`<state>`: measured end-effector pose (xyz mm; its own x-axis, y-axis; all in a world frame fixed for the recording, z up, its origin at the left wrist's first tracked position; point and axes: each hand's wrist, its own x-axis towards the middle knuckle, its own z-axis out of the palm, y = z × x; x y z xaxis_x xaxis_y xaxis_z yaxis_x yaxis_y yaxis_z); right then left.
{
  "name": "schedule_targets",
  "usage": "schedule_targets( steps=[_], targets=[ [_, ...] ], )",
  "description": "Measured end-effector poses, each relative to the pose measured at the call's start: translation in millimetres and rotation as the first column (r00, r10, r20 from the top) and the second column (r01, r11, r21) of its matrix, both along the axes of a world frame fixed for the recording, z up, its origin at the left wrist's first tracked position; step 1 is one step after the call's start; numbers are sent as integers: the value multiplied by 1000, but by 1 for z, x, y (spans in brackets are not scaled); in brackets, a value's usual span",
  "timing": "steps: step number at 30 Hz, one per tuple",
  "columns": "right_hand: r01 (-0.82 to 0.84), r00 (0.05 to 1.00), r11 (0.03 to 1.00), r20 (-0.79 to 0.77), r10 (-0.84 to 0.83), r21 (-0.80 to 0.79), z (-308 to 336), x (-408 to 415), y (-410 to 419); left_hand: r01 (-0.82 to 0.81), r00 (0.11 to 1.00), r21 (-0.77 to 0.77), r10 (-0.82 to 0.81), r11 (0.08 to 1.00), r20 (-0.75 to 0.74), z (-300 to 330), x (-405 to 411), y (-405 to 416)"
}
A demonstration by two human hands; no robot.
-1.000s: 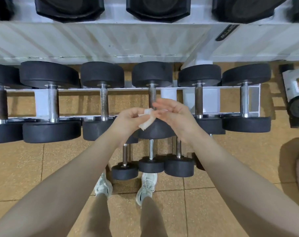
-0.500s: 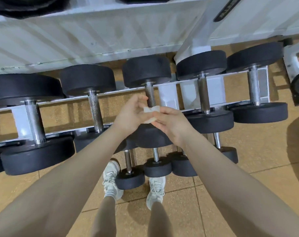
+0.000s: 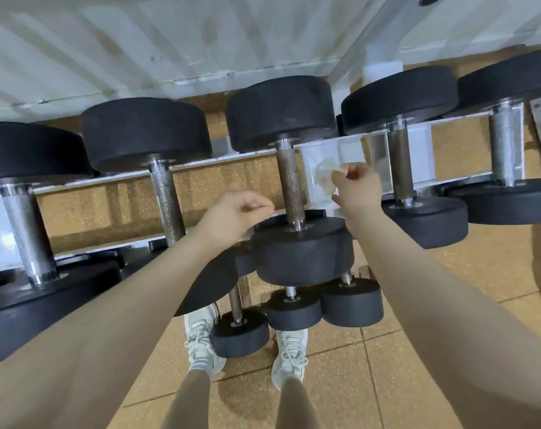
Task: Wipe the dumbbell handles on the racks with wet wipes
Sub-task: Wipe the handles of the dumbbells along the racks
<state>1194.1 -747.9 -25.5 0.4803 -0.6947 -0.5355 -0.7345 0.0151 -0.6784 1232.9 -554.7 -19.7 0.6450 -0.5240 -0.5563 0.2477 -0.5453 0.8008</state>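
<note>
Black dumbbells with knurled steel handles lie in a row on a white rack [image 3: 201,161]. In the centre, one dumbbell handle [image 3: 290,184] stands bare between my two hands. My right hand [image 3: 357,193] is just right of it and pinches a thin white wet wipe [image 3: 324,176], which hangs towards the handle without clearly touching it. My left hand [image 3: 236,212] hovers just left of the handle's lower end, fingers curled with nothing visible in them. More handles show at the left [image 3: 167,199] and at the right [image 3: 402,165].
Smaller dumbbells [image 3: 294,308] sit on a lower tier near my shoes [image 3: 289,354]. A white shelf [image 3: 139,51] overhangs the row from above. The floor is tan tile [image 3: 417,351]. A rack upright [image 3: 377,54] rises at the upper right.
My hands have come apart. The wipe they held together now stays in my right hand, which moved right past the centre handle, while my left hand dropped away; the view shifted closer.
</note>
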Motion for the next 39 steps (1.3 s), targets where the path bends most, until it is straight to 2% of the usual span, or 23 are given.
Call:
schedule_targets(
  steps=[2,4,8,11,13,15,17,19,20,22,24,26,29,31,33,34,35,37,38,39],
  targets=[
    [-143,989,971,-68,132,-192,-14,11,-2,68,995,-23,-69,997,-68,-4,0,2],
    [-207,978,943,-83,191,-261,-25,25,0,132,983,-53,-137,990,-125,-8,0,2],
    [-290,956,923,-29,293,-253,-33,45,12,298,931,-78,-308,951,-195,-17,-3,5],
    [-387,915,885,13,404,-257,-28,42,17,394,908,-56,-398,917,-133,-22,-4,7],
    [-389,916,899,26,401,-200,-24,36,18,421,899,-49,-424,906,-108,-21,-3,6],
    [-431,900,884,-21,435,-182,-19,29,15,418,901,-54,-421,907,-107,-18,-2,5],
    [-533,846,823,-100,524,-193,-15,16,12,409,904,-51,-412,911,-111,-16,-2,4],
    [-600,797,792,-164,582,-108,-13,3,9,391,913,-50,-394,919,-108,-17,-3,5],
    [-608,784,792,-196,589,-51,-15,-1,8,381,917,-52,-384,923,-110,-17,-3,5],
    [-505,847,862,-214,487,-36,-22,6,5,371,921,-52,-374,927,-111,-18,-4,6],
    [-358,928,928,-151,341,-106,-30,29,1,356,929,-49,-359,933,-94,-20,-5,7],
    [-274,961,959,-42,272,-71,-31,52,3,347,934,-52,-350,936,-73,-22,-5,8],
    [-284,958,958,49,283,26,-34,58,9,371,926,-51,-374,927,-53,-22,-3,7],
    [-362,932,932,8,362,6,-30,46,9,374,925,-43,-376,927,-61,-21,-1,6],
    [-463,883,885,-108,456,-49,-20,33,4,380,922,-38,-382,924,-69,-20,0,5],
    [-548,828,835,-178,531,-59,-14,27,1,386,919,-32,-387,922,-73,-19,0,4],
    [-668,723,743,-269,637,-36,-9,22,-1,391,917,-23,-391,920,-77,-18,0,4],
    [-865,406,491,-437,802,98,2,12,2,396,915,-13,-396,918,-71,-16,0,4],
    [-889,331,436,-461,823,141,3,8,3,397,916,-9,-396,918,-67,-15,0,4],
    [-871,354,466,-458,816,155,4,7,3,392,918,-5,-392,920,-64,-13,-1,4]
  ],
)
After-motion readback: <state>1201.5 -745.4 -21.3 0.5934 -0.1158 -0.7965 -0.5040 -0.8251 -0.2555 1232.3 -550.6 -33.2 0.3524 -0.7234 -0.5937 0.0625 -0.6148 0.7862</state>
